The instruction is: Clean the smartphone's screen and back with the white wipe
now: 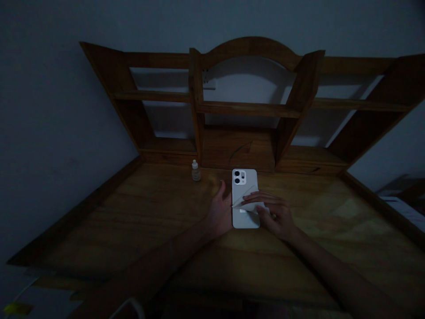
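Note:
A white smartphone (245, 223) shows its back, with a camera block at its upper left corner. My left hand (222, 215) is at the phone's left edge, supporting it; the thumb points up and the other fingers are hidden behind the phone. Across the middle of the phone's back lies a thin white cloth or tissue (249, 201) with a folded edge. My right hand (274, 215) pinches this cloth between thumb and fingers, with the fingers flat over the phone. To the left of the phone a small dropper bottle (195, 172) with a white cap stands upright.
The wooden desk (159, 208) carries a shelf unit (245, 108) with several compartments along its back. A wall socket (209, 82) shows through the middle opening. Pale papers (403, 210) lie beyond the right edge, and a yellow object (18, 309) is at the lower left. The room is dim.

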The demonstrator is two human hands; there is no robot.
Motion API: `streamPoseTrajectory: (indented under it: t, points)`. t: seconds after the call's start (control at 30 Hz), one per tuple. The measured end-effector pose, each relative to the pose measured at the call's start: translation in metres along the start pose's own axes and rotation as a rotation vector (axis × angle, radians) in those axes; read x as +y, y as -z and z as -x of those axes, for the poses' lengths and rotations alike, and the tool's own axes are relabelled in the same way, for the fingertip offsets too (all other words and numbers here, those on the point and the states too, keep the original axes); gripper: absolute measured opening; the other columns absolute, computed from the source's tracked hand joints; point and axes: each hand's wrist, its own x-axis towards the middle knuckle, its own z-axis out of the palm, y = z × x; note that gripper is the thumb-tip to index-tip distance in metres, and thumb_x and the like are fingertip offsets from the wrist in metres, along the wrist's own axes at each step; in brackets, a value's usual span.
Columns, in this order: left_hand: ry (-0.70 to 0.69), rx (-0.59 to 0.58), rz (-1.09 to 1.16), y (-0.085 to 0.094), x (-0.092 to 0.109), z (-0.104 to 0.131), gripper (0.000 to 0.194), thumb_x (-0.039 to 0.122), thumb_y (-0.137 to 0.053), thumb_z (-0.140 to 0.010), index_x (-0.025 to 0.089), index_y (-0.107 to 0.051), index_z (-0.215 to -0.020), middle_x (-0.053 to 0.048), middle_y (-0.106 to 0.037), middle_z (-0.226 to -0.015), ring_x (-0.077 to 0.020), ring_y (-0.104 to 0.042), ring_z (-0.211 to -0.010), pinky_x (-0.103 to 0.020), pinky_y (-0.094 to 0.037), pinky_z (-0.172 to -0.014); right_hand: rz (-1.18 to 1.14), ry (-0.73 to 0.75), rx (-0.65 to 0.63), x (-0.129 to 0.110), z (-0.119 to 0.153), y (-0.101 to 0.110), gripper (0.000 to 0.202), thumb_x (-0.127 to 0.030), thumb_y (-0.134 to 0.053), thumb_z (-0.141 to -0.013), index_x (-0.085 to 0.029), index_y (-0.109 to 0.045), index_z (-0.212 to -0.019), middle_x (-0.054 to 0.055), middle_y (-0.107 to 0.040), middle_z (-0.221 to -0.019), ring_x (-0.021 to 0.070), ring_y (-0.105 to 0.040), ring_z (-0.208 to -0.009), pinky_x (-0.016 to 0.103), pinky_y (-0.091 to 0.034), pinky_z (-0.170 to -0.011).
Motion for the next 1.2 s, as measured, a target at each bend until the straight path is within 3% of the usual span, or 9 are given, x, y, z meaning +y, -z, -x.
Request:
streamPoseTrajectory:
  t: [0.17,0.43,0.67,1.2]
  points:
    - [-0.014,-0.016,0.035,-0.003,-0.001,0.0,0.083,0.075,-0.027,-0.097,0.012,-0.055,-0.143,-0.019,-0.056,-0.143,-0.035,-0.053,-0.132,-0.054,-0.032,-0.117,-0.024,-0.038,-0.029,-0.002,0.0,0.0,0.03,-0.019,-0.048,-0.102,-0.02,-0.078,-0.106,0.011,-0.079,-0.102,0.025,-0.075,-0.1,0.048,-0.061,-0.091]
    - [-0.003,-0.065,0.036,0.006,0.0,-0.004,0.084,0.076,-0.03,-0.096,0.011,-0.059,-0.139,-0.02,-0.062,-0.135,-0.0347,-0.058,-0.126,-0.053,-0.033,-0.116,-0.121,-0.021,-0.048,0.002,0.004,-0.002,0.028,-0.016,-0.049,-0.1,-0.021,-0.077,-0.095,0.009,-0.08,-0.099,0.0235,-0.075,-0.096,0.045,-0.062,-0.087]
    - [-0.005,-0.06,0.032,0.002,0.0,-0.002,0.084,0.074,-0.028,-0.097,0.009,-0.057,-0.142,-0.02,-0.062,-0.135,-0.0336,-0.058,-0.126,-0.05,-0.031,-0.117,-0.097,-0.049,-0.047,-0.007,-0.002,-0.004,0.032,-0.016,-0.051,-0.097,-0.021,-0.07,-0.072,0.008,-0.078,-0.084,0.0213,-0.075,-0.08,0.039,-0.063,-0.074]
    - [-0.039,-0.094,0.03,0.009,0.001,-0.005,0.085,0.073,-0.026,-0.098,0.01,-0.046,-0.151,-0.021,-0.058,-0.14,-0.0339,-0.053,-0.133,-0.049,-0.029,-0.118,-0.148,0.02,-0.141,-0.013,-0.004,-0.012,0.025,-0.008,-0.053,-0.086,-0.02,-0.064,-0.067,0.003,-0.071,-0.067,0.0161,-0.068,-0.062,0.033,-0.058,-0.068]
